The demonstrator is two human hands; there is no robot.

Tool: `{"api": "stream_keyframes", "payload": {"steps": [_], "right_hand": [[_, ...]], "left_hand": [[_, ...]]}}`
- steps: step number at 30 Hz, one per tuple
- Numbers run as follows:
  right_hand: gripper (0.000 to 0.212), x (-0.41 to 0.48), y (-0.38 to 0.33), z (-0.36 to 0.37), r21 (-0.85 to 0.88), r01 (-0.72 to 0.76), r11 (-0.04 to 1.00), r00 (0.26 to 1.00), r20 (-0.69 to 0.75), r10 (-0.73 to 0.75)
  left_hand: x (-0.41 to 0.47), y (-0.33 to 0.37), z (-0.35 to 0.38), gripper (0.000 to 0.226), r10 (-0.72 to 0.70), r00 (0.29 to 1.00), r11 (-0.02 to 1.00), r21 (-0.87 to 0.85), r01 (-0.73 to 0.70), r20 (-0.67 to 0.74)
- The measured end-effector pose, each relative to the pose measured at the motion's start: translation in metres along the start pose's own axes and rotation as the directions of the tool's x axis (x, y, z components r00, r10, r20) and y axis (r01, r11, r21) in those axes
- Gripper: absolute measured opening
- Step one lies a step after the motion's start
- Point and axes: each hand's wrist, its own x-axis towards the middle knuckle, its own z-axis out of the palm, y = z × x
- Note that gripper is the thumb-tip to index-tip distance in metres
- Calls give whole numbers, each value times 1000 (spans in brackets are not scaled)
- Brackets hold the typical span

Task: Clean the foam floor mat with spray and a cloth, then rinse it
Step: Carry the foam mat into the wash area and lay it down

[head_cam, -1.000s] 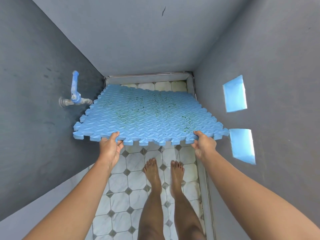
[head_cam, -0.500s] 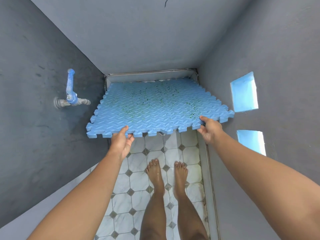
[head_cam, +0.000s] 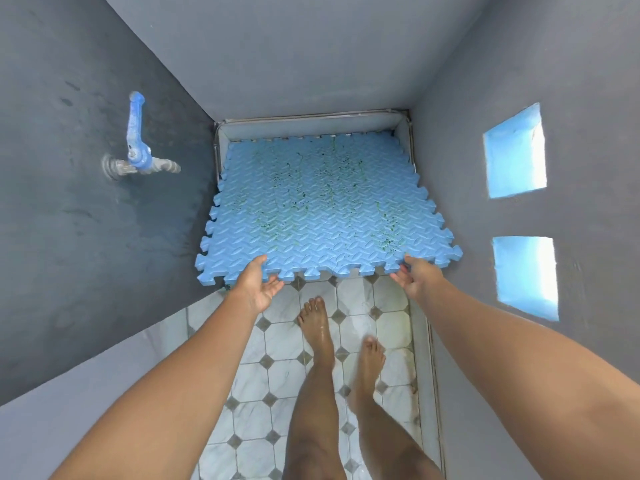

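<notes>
The blue foam mat (head_cam: 322, 209) fills the far end of a narrow stall, its far edge down by the back wall and its near edge raised off the tiled floor (head_cam: 287, 344). It is made of interlocking tiles with toothed edges, and dark green specks are scattered across its ridged top. Its underside is hidden, as is the floor beneath it.

The left hand (head_cam: 258, 287) is at the near edge toward the left corner: the thumb lies on top of the mat, the palm faces up below the edge, and the fingers are loosely spread rather than clamped. The right hand (head_cam: 414, 277) is at the near edge toward the right corner, thumb resting on top, fingers apart and pointing down below the edge. Whether either hand bears the mat's weight is hard to tell.

A blue-handled tap (head_cam: 138, 147) juts from the dark left wall (head_cam: 69, 237), slightly blurred. 2 bright rectangular openings (head_cam: 516, 150) pierce the right wall. 2 bare feet (head_cam: 317, 327) stand on the floor; the right foot is blurred. Both forearms are cut off by the lower frame edge.
</notes>
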Motion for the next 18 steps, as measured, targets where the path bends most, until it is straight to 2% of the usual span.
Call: {"api": "stream_keyframes", "payload": {"steps": [4, 7, 9, 11, 13, 15, 18], "right_hand": [[28, 28, 19, -11, -23, 5, 1000, 1000, -29, -5], [18, 40, 26, -26, -106, 18, 994, 998, 57, -12], [31, 40, 28, -39, -179, 33, 983, 995, 103, -15], [39, 32, 30, -54, -229, 58, 972, 993, 115, -32], [40, 13, 28, -71, -267, 104, 958, 990, 120, -74], [44, -17, 25, -85, -297, 194, 935, 977, 142, -158], [44, -76, 14, -101, -326, 380, 866, 919, 236, -315]], "left_hand": [[18, -26, -10, 60, 25, 999, 940, 340, -40, 49], [35, -45, -20, 65, 20, 998, 869, 491, -51, 67], [39, -59, -26, 65, 44, 998, 809, 584, -68, 55], [29, -74, -32, 67, 87, 995, 782, 615, -101, 54], [7, -86, -34, 64, 191, 979, 785, 587, -198, 74], [-26, -94, -36, 60, 312, 947, 779, 551, -299, 73], [-91, -98, -35, 50, 474, 875, 714, 536, -450, 104]]}}
